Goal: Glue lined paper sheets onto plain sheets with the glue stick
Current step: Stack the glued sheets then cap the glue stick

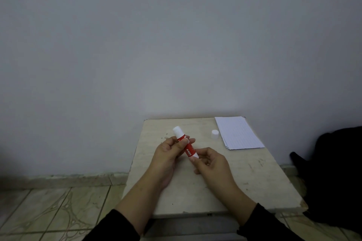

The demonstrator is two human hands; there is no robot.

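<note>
Head view, forward-down over table (254,172), close, facing wall (137,45).

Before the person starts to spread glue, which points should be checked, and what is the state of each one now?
1. Cap off the glue stick: ok; the white cap stands apart on the table.
2. Left hand grips the tube: ok, fingers curled round its middle.
3. Right hand on the lower end: ok, fingertips pinch the base.
4. Glue raised enough: cannot tell; the upper end only looks white.
5. Lined sheets ready: ok, stacked at the far right corner.
6. Plain sheet laid in the work area: not ok, none is seen in front of the hands.
</note>
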